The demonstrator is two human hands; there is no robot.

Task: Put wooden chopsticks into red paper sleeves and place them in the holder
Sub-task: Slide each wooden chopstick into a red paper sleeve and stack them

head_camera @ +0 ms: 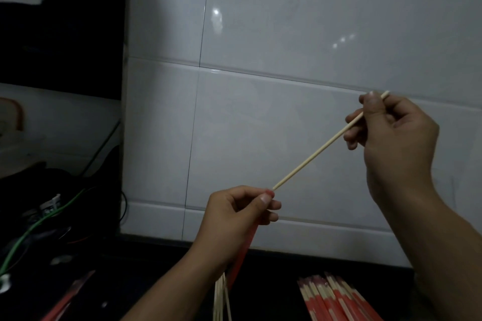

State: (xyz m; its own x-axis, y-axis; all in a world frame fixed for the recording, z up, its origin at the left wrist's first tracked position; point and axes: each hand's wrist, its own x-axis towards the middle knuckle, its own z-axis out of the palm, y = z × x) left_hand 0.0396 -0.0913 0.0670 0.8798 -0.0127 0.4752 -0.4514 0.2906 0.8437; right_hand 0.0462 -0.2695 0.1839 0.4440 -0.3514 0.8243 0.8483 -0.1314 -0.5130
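My right hand (pixel 396 135) pinches the upper end of a pale wooden chopstick (pixel 315 152) that slants down to the left. Its lower tip meets the mouth of a red paper sleeve (pixel 246 250), which my left hand (pixel 234 219) pinches at the top between thumb and fingers. The sleeve hangs down below that hand. A bunch of bare wooden chopsticks (pixel 221 300) stands up at the bottom centre, under my left forearm. Several sleeved chopsticks (pixel 339 300) lie bundled at the bottom right. I cannot make out the holder itself.
A white tiled wall (pixel 287 60) fills the background just behind my hands. On the dark counter to the left lie a green cable (pixel 28 232) and clutter. More red sleeves (pixel 67 300) lie at the bottom left.
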